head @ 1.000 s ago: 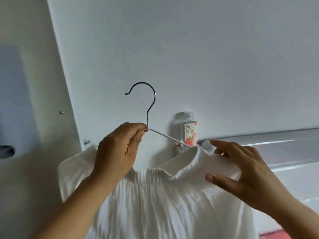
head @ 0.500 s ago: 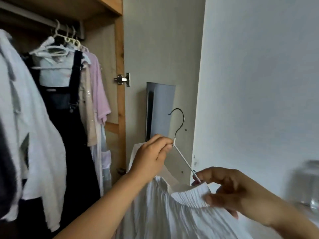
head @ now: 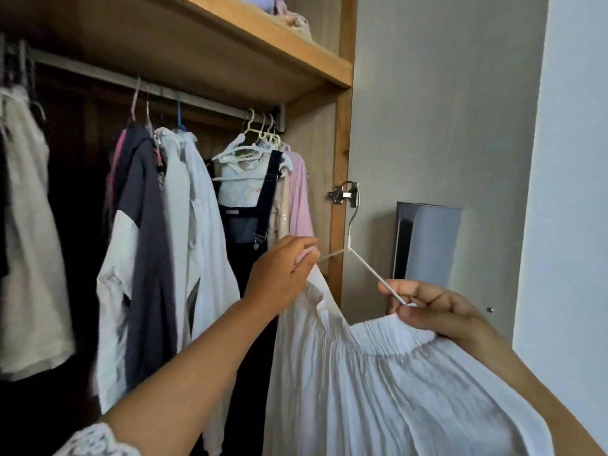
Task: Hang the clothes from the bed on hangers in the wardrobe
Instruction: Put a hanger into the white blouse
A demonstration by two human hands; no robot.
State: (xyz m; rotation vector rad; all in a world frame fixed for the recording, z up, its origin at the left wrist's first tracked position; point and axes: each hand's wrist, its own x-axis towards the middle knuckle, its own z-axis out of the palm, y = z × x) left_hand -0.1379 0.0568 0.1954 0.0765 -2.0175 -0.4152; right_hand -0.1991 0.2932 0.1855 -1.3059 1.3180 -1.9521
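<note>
Two bare hands hold a white gathered garment (head: 378, 390) on a thin hanger (head: 365, 266) before an open wardrobe (head: 337, 225): the left hand (head: 283, 271) pinches the hanger's left arm and the cloth's edge, while the right hand (head: 431, 307) curls its fingers round the right arm at the gathered neckline. Beyond, a rail (head: 197, 98) carries hung clothes, among them dark dungarees (head: 250, 232) and a pink top (head: 301, 195), under a wooden shelf (head: 263, 51). No readable writing or label shows.

place: bedroom, probably | evidence: open wooden wardrobe (head: 339, 133); rail (head: 197, 98) of hung clothes (head: 197, 205)
</note>
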